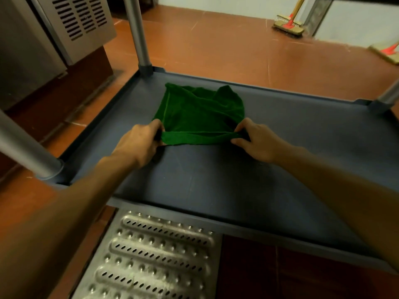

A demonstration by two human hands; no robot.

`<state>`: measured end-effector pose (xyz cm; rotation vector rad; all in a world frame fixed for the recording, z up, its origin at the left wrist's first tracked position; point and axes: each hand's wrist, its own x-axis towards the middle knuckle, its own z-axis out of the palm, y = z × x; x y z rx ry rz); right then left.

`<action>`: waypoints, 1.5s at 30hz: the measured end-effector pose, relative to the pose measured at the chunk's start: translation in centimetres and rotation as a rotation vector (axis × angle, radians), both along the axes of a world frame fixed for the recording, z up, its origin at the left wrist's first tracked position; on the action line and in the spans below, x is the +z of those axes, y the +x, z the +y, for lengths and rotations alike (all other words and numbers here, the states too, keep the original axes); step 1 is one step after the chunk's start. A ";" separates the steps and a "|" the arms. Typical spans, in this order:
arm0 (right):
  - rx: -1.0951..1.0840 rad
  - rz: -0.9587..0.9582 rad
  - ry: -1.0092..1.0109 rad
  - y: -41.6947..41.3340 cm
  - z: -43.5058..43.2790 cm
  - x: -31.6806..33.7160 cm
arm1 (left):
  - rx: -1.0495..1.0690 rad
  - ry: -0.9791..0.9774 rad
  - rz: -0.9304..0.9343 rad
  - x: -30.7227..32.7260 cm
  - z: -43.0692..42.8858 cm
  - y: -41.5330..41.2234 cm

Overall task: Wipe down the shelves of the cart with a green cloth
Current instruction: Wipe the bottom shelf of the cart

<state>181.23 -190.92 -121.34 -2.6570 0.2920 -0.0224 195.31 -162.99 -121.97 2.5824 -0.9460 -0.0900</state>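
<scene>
your left hand (141, 140) pinches the near left corner of the green cloth (200, 112), fingers curled round the rolled hem. the cloth lies rumpled on the cart's dark shelf (216, 186), toward its far left post (138, 33). your right hand (257, 140) pinches the near right corner likewise. holding both ends taut probably serves to fold or square the cloth for wiping.

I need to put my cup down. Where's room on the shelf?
The shelf is bare right of the green cloth, up to the corner post, and along its front rim. Crowded where left hand and right hand pinch the cloth.
</scene>
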 end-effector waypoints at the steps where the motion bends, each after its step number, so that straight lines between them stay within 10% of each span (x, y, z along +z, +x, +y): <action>1: 0.008 0.000 0.001 -0.2 0.2 0.1 | -0.002 0.009 0.004 0.2 0.2 -0.3; 45: 0.366 0.095 -0.102 -14.6 8.0 8.6 | -0.152 -0.054 0.149 9.5 14.0 -16.8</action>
